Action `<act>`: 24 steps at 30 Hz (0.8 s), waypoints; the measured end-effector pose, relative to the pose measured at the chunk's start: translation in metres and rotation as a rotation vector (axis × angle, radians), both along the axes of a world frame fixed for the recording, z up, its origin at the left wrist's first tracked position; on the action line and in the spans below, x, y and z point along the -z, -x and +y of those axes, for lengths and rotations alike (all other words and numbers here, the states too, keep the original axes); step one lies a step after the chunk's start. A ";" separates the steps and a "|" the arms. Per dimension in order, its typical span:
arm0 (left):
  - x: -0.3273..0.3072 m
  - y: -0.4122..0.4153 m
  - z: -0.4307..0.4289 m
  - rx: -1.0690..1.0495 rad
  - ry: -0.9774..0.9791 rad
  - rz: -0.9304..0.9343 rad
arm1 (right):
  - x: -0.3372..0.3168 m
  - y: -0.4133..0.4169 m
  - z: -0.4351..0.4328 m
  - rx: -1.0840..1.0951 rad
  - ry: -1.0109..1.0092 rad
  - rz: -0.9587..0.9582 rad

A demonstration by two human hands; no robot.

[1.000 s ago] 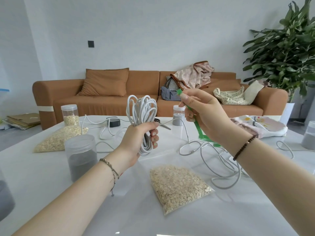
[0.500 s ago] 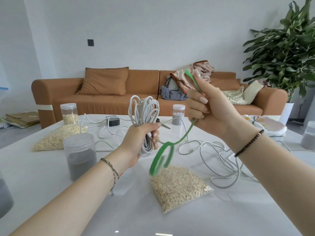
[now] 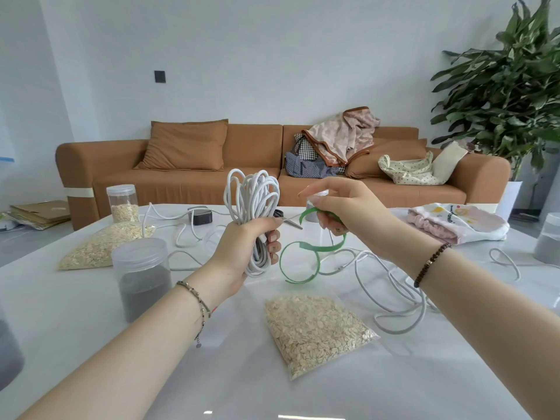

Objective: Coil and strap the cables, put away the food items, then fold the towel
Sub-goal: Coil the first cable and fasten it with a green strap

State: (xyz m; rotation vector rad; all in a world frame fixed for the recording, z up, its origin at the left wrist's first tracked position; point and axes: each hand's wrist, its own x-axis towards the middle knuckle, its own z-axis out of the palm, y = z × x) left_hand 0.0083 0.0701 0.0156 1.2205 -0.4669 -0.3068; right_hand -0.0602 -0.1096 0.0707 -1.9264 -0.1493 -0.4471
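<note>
Left hand [image 3: 245, 247]: fingers curled tight round the lower part of the coiled white cable [image 3: 253, 201], which stands upright above the surface [image 3: 212, 374] with its loops fanning out over the fist
Right hand [image 3: 348, 207]: raised just beside the coil, thumb and curled fingers pinching the green strap [image 3: 300, 280] near one end, index finger stretched toward the coil
Strap: hangs from the right hand in springy curls; its free end makes a loop in the air just right of the left hand's fingers; I cannot tell whether it touches the coil
Loose cable [image 3: 397, 331]: a second white cable, lying in untidy loops on the surface under the right forearm
Near bag of oats [image 3: 315, 328]: clear bag, flat on the surface between the two forearms
Far bag of oats [image 3: 103, 244]: flat at the left, just beyond the jar of dark grains [image 3: 141, 277]
Jar of oats [image 3: 122, 203]: upright at the far left edge
Towel [image 3: 454, 222]: pink and white, crumpled at the far right of the surface
Behind: a brown sofa [image 3: 257, 153] and a leafy plant [image 3: 509, 86]
</note>
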 end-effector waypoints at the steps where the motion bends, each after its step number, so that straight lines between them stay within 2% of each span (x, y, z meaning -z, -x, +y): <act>1: 0.000 0.000 0.000 -0.003 -0.003 0.003 | 0.000 0.000 0.001 0.020 0.035 -0.004; 6: -0.001 0.000 0.000 -0.042 -0.006 0.035 | -0.001 -0.001 0.003 0.168 0.338 -0.077; 8: 0.000 -0.002 0.000 -0.055 -0.008 0.065 | 0.001 0.000 0.006 0.180 0.375 -0.114; 11: 0.001 -0.003 0.000 -0.033 -0.012 0.120 | 0.007 0.004 0.013 0.087 0.292 -0.159; 17: 0.001 0.001 -0.001 0.131 -0.007 0.218 | 0.021 0.018 0.012 -0.192 -0.207 -0.160; 20: 0.005 0.005 -0.006 0.173 -0.075 0.214 | 0.026 0.029 0.006 -0.213 -0.240 -0.171; 24: 0.013 0.009 -0.013 0.102 -0.242 0.142 | 0.032 0.040 0.003 -0.201 -0.179 -0.162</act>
